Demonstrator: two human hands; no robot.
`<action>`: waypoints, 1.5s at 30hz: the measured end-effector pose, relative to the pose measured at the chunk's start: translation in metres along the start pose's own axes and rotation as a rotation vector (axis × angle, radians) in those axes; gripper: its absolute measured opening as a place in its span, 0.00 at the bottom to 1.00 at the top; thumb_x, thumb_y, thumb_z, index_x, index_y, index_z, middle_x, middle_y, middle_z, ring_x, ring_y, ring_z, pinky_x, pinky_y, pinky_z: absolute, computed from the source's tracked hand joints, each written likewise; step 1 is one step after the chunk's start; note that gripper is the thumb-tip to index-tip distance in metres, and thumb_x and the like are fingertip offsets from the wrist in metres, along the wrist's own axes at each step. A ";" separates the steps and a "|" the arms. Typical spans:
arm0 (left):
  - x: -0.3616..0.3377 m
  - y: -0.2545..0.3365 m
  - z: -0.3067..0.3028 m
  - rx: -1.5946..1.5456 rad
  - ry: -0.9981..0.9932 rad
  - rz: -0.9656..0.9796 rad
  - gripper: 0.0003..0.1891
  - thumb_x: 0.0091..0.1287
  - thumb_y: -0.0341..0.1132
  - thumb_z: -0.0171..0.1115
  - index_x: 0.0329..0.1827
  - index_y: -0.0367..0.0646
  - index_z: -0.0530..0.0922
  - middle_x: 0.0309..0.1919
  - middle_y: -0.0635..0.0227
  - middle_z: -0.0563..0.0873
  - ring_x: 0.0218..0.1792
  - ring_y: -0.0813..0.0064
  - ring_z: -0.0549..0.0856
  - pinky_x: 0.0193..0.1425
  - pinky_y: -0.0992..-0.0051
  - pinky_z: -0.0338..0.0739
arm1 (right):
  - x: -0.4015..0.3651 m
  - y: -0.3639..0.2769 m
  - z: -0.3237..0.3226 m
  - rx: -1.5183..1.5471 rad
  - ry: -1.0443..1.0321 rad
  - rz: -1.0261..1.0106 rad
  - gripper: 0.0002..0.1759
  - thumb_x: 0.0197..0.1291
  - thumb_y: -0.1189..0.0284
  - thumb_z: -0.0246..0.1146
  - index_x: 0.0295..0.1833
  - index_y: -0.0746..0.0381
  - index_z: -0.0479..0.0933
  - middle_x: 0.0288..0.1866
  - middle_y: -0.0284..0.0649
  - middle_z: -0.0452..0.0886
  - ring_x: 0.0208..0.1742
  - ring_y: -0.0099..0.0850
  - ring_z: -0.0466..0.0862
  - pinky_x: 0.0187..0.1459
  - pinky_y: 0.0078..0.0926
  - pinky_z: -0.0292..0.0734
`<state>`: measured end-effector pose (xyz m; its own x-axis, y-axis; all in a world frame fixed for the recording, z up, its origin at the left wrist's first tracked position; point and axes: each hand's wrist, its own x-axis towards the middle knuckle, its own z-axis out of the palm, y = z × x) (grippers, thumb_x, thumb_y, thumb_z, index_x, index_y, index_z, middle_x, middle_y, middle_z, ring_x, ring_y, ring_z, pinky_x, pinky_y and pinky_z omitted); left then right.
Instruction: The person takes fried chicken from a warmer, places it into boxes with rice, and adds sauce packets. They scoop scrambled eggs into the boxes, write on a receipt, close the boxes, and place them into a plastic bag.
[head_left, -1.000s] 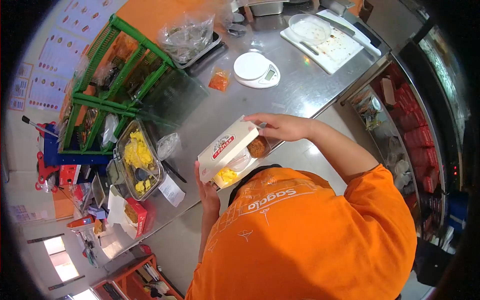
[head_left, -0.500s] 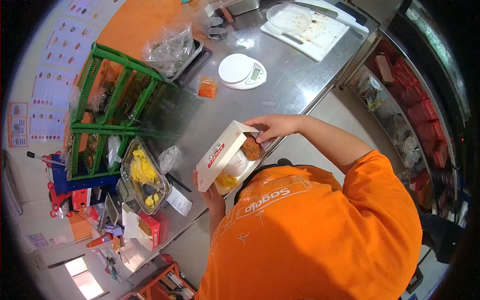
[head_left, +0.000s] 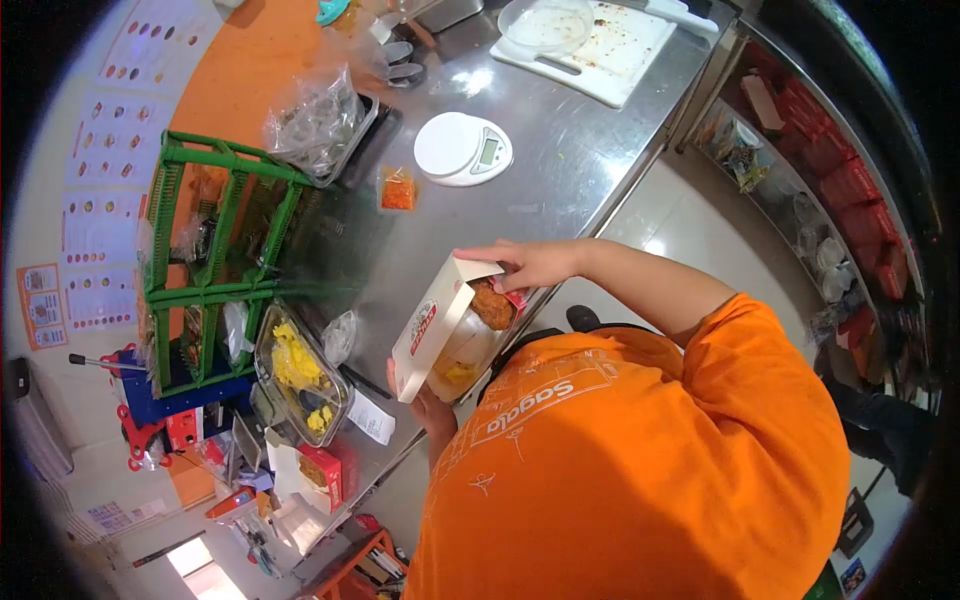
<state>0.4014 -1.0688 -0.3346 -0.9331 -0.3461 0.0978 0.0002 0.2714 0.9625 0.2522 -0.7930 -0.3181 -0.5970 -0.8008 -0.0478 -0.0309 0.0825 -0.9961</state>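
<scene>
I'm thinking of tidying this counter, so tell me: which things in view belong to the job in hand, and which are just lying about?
Likely part of the job:
white box, held by left hand and right hand
brown crumbed piece inside it

Apparently just lying about:
white scale
cutting board
orange packet
paper slip

Small commercial food kitchen, take-away type. A steel counter (head_left: 560, 190) is used as work surface; on it are set a digital scale (head_left: 462, 149), a cutting board (head_left: 625, 60) with a knife (head_left: 683, 14), and a pan (head_left: 345, 400) of yellow food (head_left: 295, 358). Fried food (head_left: 490, 305) is held in a printed carton (head_left: 430, 325). Menu-like sheets (head_left: 100, 235) of pictured dishes are fixed to the wall. Red packs (head_left: 835, 180) are stacked at right, perhaps packaging, dimly seen.
</scene>
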 end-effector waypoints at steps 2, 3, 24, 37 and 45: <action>0.001 0.001 0.000 0.002 -0.004 -0.004 0.30 0.68 0.41 0.50 0.68 0.38 0.51 0.66 0.63 0.57 0.66 0.66 0.60 0.68 0.66 0.55 | 0.001 0.001 -0.002 -0.044 0.004 -0.040 0.36 0.61 0.73 0.55 0.71 0.42 0.50 0.59 0.46 0.60 0.53 0.37 0.70 0.54 0.29 0.69; 0.002 0.002 -0.001 0.002 -0.008 -0.004 0.30 0.68 0.41 0.50 0.68 0.38 0.51 0.66 0.63 0.57 0.66 0.66 0.60 0.68 0.66 0.55 | 0.000 -0.001 -0.003 -0.062 0.005 -0.035 0.36 0.61 0.72 0.55 0.71 0.42 0.50 0.58 0.46 0.60 0.53 0.37 0.70 0.54 0.29 0.69; 0.007 0.005 -0.007 0.032 -0.031 -0.012 0.33 0.67 0.46 0.50 0.69 0.38 0.50 0.67 0.61 0.57 0.66 0.66 0.60 0.68 0.66 0.54 | -0.007 -0.029 -0.003 -0.217 0.172 -0.107 0.28 0.56 0.73 0.49 0.65 0.55 0.62 0.57 0.52 0.69 0.55 0.46 0.72 0.56 0.33 0.67; 0.013 0.008 -0.006 0.047 -0.050 -0.001 0.35 0.66 0.49 0.50 0.69 0.37 0.50 0.67 0.61 0.57 0.66 0.66 0.59 0.68 0.65 0.54 | -0.010 -0.018 0.037 0.012 0.366 0.020 0.30 0.57 0.67 0.57 0.66 0.53 0.61 0.55 0.50 0.69 0.56 0.45 0.71 0.58 0.29 0.65; 0.016 0.007 -0.007 0.053 -0.058 -0.005 0.36 0.65 0.50 0.51 0.69 0.37 0.50 0.67 0.60 0.57 0.66 0.66 0.59 0.68 0.65 0.54 | -0.015 -0.017 0.056 0.273 0.525 -0.080 0.26 0.57 0.66 0.60 0.60 0.62 0.66 0.48 0.45 0.75 0.48 0.36 0.76 0.48 0.27 0.70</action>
<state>0.3891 -1.0789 -0.3249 -0.9522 -0.2957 0.0764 -0.0224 0.3173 0.9481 0.3062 -0.8158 -0.3046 -0.9198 -0.3924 0.0022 0.0735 -0.1778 -0.9813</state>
